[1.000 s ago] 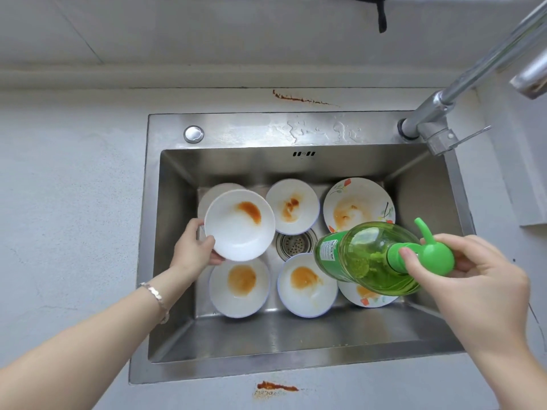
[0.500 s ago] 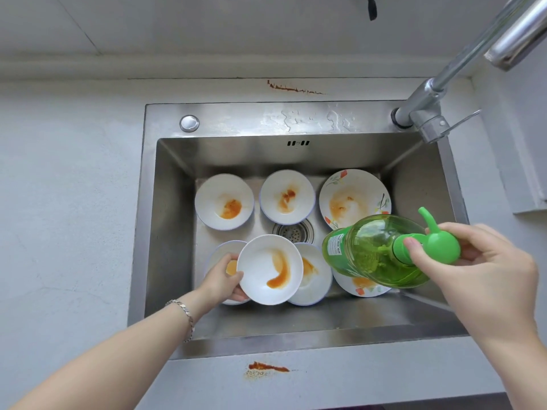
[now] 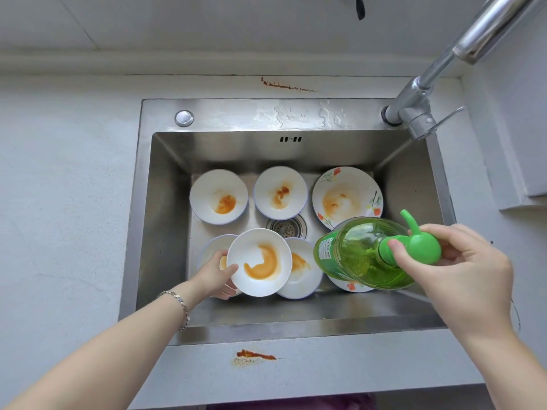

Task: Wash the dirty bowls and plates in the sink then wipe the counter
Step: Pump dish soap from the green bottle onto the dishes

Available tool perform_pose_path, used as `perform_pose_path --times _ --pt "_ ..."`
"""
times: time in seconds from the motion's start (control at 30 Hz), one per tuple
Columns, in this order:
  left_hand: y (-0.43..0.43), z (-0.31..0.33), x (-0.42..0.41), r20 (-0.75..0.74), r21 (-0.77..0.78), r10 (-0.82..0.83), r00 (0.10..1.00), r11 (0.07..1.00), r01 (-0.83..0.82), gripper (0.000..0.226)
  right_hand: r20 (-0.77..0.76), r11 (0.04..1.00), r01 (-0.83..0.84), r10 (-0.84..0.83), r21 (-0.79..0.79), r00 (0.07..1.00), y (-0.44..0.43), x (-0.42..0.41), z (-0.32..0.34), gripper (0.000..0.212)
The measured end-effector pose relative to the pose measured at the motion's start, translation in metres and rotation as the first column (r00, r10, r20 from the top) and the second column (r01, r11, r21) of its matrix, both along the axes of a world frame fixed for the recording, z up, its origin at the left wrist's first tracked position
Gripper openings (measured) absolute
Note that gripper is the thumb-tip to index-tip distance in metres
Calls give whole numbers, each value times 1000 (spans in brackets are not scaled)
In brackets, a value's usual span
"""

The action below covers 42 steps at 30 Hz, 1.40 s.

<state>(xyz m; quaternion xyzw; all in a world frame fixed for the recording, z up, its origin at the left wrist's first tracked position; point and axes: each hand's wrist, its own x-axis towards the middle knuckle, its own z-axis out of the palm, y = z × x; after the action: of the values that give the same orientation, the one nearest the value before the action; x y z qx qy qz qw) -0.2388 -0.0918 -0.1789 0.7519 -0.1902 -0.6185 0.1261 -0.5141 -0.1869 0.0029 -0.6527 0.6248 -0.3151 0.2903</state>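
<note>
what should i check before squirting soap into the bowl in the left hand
1. The left hand grips the held bowl at its rim: ok.
2. The held bowl's inside faces up, with the orange sauce in view: ok.
3. The right hand holds the soap bottle at its pump head: ok.
4. The nozzle is over the held bowl: not ok. It points up and away, off to the bowl's right.
5. The drain is uncovered: ok.
6. The faucet is off: cannot tell, its spout runs out of frame.
</note>
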Motion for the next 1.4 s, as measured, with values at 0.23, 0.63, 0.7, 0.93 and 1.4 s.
perform_pose_path --times 0.23,0.63,0.7,0.93,1.4 --pt "-9 21 3 243 24 -162 956 987 161 64 8 1000 -9 9 -27 1000 -2 0 8 25" --pt "-67 144 -103 16 -844 -223 975 519 133 115 131 989 -88 104 -119 986 -15 36 80 22" --pt "-67 151 -101 -11 -884 -152 988 464 62 108 201 986 -140 156 -92 967 -21 42 92 21" --pt "-35 195 -92 -85 -819 82 993 562 -117 99 274 936 -274 329 -223 904 -29 76 102 20" --pt "47 136 -125 -424 -403 334 842 763 -505 84 63 871 -413 412 267 909 -1 76 -2 9"
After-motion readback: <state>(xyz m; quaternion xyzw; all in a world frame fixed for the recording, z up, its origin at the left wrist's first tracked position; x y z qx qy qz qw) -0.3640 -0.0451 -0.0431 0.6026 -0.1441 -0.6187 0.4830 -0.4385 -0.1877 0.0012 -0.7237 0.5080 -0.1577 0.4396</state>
